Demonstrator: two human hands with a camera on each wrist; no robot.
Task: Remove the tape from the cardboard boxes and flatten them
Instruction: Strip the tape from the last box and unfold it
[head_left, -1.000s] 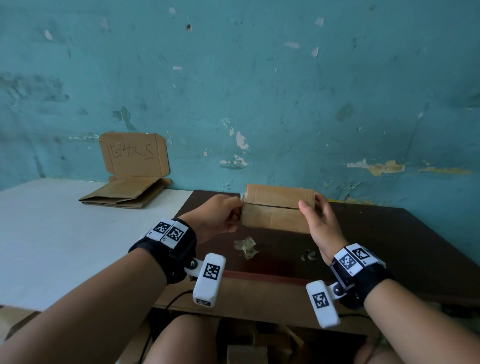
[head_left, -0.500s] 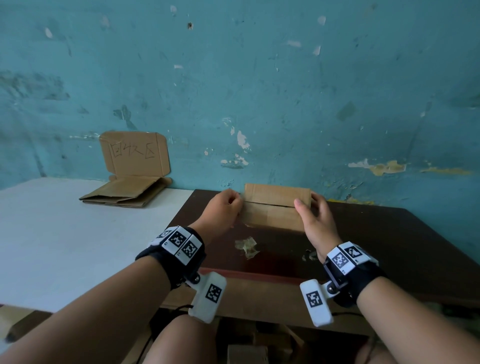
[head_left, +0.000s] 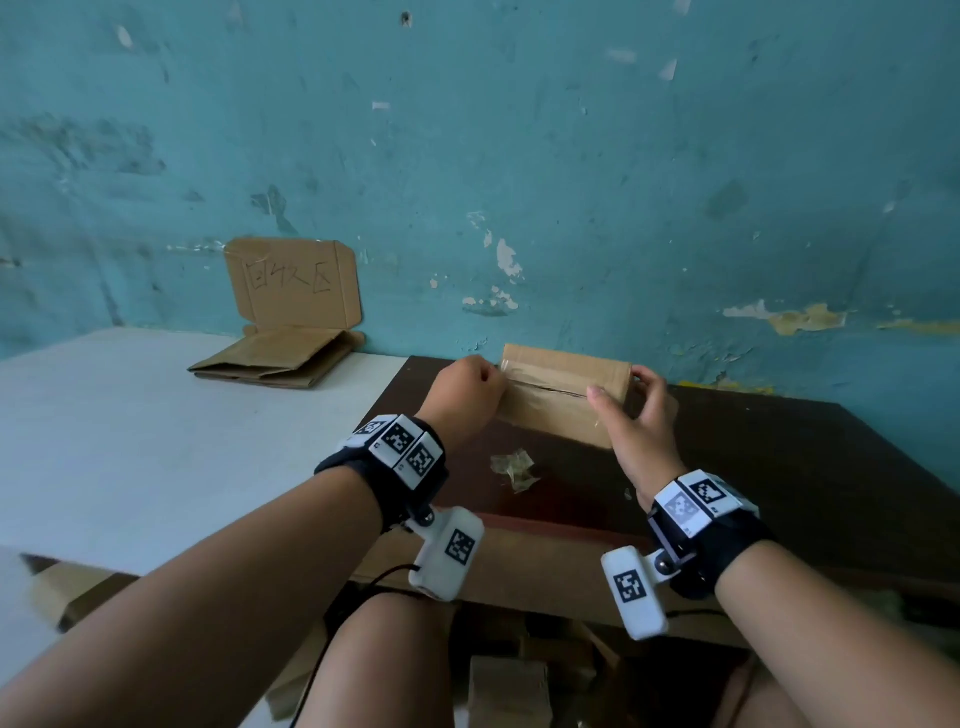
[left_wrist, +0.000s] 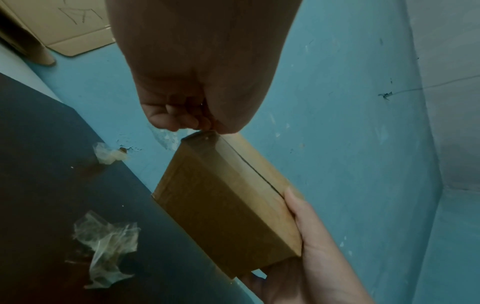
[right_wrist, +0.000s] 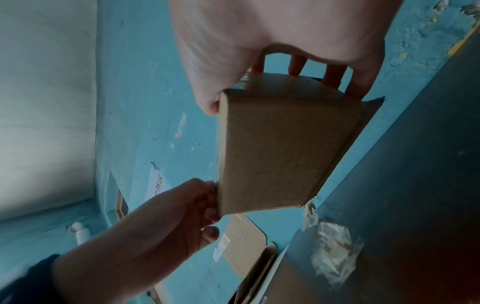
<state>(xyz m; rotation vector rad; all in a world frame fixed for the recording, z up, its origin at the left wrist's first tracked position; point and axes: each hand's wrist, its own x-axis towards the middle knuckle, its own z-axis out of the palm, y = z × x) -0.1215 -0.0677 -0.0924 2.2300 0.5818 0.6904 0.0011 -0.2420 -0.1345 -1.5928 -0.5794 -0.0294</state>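
A small brown cardboard box (head_left: 563, 402) is held just above the dark table (head_left: 779, 467), near the blue wall. Clear tape (head_left: 545, 375) runs along its top seam. My left hand (head_left: 470, 387) is at the box's left end, fingers curled, pinching the tape end (left_wrist: 207, 133) at the corner. My right hand (head_left: 631, 410) grips the right end, thumb on the near face and fingers behind. In the right wrist view the box (right_wrist: 280, 144) hangs between the right hand (right_wrist: 259, 51) and the left hand (right_wrist: 182, 205).
A crumpled wad of removed tape (head_left: 511, 467) lies on the dark table in front of the box. On the white table (head_left: 104, 441) to the left, flattened cardboard (head_left: 275, 358) is piled under a cardboard sign (head_left: 293, 283) leaning on the wall.
Both hands and the box have moved a little farther toward the wall. My left hand has closed in on the box's left corner, and my right fingers now wrap over the right end.
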